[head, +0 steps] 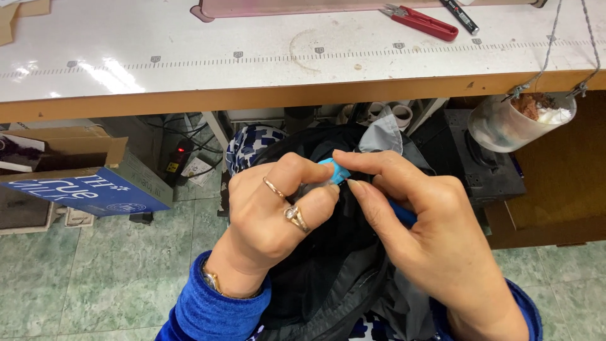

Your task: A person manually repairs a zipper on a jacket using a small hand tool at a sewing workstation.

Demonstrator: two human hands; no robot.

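Both hands work over a dark grey and black garment point(328, 271) lying on my lap below the table edge. My left hand point(274, 218), with two rings and a wristwatch, pinches the fabric together with the tip of a small light blue tool point(334, 169). My right hand point(423, 233) grips that blue tool, its thumb and forefinger on the tip and the darker blue handle point(404, 215) running under the palm. A grey lining flap point(382, 136) sticks up behind the hands. What lies between the fingertips is hidden.
A white worktable point(189, 57) with a ruler strip and wooden edge spans the top. Red snips point(421, 22) and a black pen point(461, 16) lie on it. A clear cup point(514, 123) hangs from strings at right. A blue cardboard box point(88, 183) sits on the green tiled floor.
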